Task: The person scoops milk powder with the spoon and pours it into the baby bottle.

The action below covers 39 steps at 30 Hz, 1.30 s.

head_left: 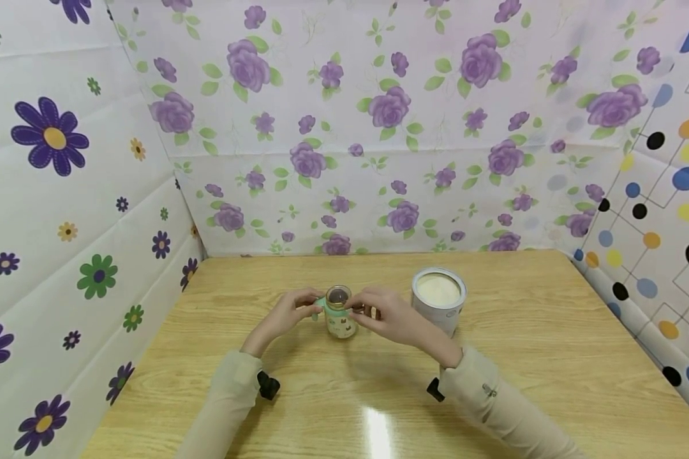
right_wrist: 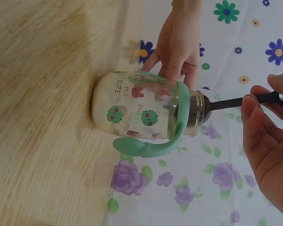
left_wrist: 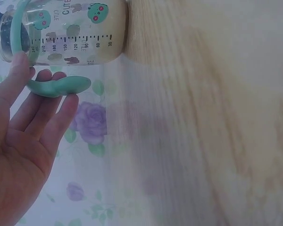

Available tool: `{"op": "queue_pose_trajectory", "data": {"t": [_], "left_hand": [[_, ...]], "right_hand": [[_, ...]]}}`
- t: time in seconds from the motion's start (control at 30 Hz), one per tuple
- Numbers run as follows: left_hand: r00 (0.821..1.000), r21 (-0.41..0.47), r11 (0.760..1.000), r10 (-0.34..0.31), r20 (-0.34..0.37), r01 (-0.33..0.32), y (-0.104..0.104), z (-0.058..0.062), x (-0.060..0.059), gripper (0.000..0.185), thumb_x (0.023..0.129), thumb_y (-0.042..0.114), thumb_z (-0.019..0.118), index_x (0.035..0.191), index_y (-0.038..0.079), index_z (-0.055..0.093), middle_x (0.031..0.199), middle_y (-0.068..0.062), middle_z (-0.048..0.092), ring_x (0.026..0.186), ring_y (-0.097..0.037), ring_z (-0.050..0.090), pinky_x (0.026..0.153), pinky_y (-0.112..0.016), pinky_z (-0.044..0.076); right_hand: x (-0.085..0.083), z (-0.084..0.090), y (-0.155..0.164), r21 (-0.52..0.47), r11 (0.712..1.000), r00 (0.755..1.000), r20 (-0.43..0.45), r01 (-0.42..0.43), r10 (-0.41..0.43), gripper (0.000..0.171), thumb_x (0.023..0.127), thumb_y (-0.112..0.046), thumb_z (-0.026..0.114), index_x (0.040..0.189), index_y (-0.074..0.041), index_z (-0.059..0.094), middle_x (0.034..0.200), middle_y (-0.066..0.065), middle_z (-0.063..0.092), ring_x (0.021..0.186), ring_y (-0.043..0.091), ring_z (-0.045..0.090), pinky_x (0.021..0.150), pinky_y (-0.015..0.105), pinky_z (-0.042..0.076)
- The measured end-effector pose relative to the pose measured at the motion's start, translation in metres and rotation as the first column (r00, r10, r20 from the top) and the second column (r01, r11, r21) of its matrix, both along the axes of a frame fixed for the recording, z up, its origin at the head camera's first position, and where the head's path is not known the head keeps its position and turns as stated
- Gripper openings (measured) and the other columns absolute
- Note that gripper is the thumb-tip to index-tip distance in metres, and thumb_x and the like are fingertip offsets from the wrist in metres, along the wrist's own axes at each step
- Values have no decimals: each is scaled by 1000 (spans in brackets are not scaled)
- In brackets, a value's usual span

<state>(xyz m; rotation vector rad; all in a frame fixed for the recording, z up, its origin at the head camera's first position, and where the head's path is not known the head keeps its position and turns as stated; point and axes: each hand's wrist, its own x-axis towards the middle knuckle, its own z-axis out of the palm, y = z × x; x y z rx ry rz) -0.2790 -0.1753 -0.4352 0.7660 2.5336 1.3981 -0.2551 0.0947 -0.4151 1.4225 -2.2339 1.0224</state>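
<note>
A clear baby bottle (head_left: 341, 326) with a mint-green ring and two handles stands upright on the table. Printed figures and a millilitre scale mark its side, and pale contents show low in it in the left wrist view. My left hand (head_left: 284, 317) holds the bottle by one green handle (left_wrist: 61, 87), thumb up near the ring. The other handle (right_wrist: 153, 149) is free. Between thumb and fingers, my right hand (head_left: 392, 317) pinches the thin shaft of a black scoop (right_wrist: 228, 103). The scoop's bowl end sits in the bottle's open mouth.
An open white can (head_left: 436, 313) of cream-coloured powder stands right of the bottle, beside my right forearm. The wooden table (head_left: 522, 331) reaches back to a flower-print cloth (head_left: 344, 127). Patterned cloths also hang at the left and right sides.
</note>
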Motion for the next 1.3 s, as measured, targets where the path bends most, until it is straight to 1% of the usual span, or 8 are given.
{"op": "queue_pose_trajectory", "data": {"t": [0.4, 0.57, 0.73, 0.97, 1.03, 1.13, 1.2, 1.3], "left_hand": [[1000, 24, 1000, 7, 10, -7, 1, -2, 0, 29, 96, 8, 59, 125, 4, 62, 120, -20, 64, 113, -36, 61, 93, -46, 53], [1000, 24, 1000, 18, 15, -18, 1, -3, 0, 30, 96, 8, 59, 126, 4, 61, 120, -20, 64, 113, -36, 61, 93, -47, 53], [1000, 26, 999, 21, 2, -21, 2, -1, 2, 30, 96, 8, 59, 125, 3, 62, 119, -20, 65, 112, -36, 61, 96, -49, 51], [1000, 28, 1000, 4, -17, -3, 2, -2, 1, 29, 95, 7, 60, 124, 3, 63, 119, -19, 65, 112, -35, 62, 97, -49, 51], [1000, 26, 1000, 7, -8, -7, 2, -3, 1, 30, 96, 8, 60, 125, 3, 62, 120, -20, 65, 113, -36, 61, 98, -50, 50], [1000, 25, 1000, 11, -2, -11, -1, -15, -8, 31, 96, 14, 60, 127, 7, 62, 119, -17, 65, 112, -33, 62, 97, -49, 51], [1000, 25, 1000, 12, -2, -12, -2, -22, -13, 32, 96, 17, 60, 127, 10, 62, 118, -15, 66, 110, -32, 62, 95, -47, 52], [1000, 27, 1000, 5, -14, -4, -4, -29, -18, 32, 96, 20, 61, 127, 12, 62, 117, -13, 67, 109, -30, 63, 95, -46, 53]], "right_hand": [[0, -5, 6, -27, 998, 994, 90, 63, -61, 18, 96, -13, 62, 112, -8, 67, 95, -1, 65, 73, 4, 57, 52, 17, 47], [0, -3, 5, -71, 987, 978, 165, 145, -131, 20, 100, -19, 56, 112, -7, 66, 95, 2, 68, 76, 6, 59, 54, 21, 49], [0, -2, 5, -118, 974, 955, 249, 194, -160, 23, 101, -25, 54, 112, -8, 66, 95, 7, 68, 65, 8, 55, 51, 23, 47], [0, 1, 7, -253, 927, 908, 386, 276, -165, 21, 101, -26, 53, 110, -13, 67, 94, 4, 68, 64, 16, 58, 48, 25, 47], [-1, 2, 8, -304, 900, 878, 453, 311, -151, 22, 101, -25, 52, 110, -12, 68, 92, 5, 67, 64, 16, 60, 47, 28, 48], [-1, 8, 10, -347, 866, 821, 558, 360, -117, 25, 103, -22, 48, 111, -7, 67, 88, 3, 65, 63, 18, 58, 48, 29, 47], [-3, 9, 11, -365, 853, 798, 595, 373, -94, 27, 104, -20, 45, 112, -4, 66, 86, 0, 63, 63, 18, 57, 48, 30, 46], [-7, 6, 13, -383, 848, 804, 589, 366, -81, 30, 105, -18, 42, 113, -1, 65, 84, -1, 63, 62, 16, 57, 47, 29, 46]]}}
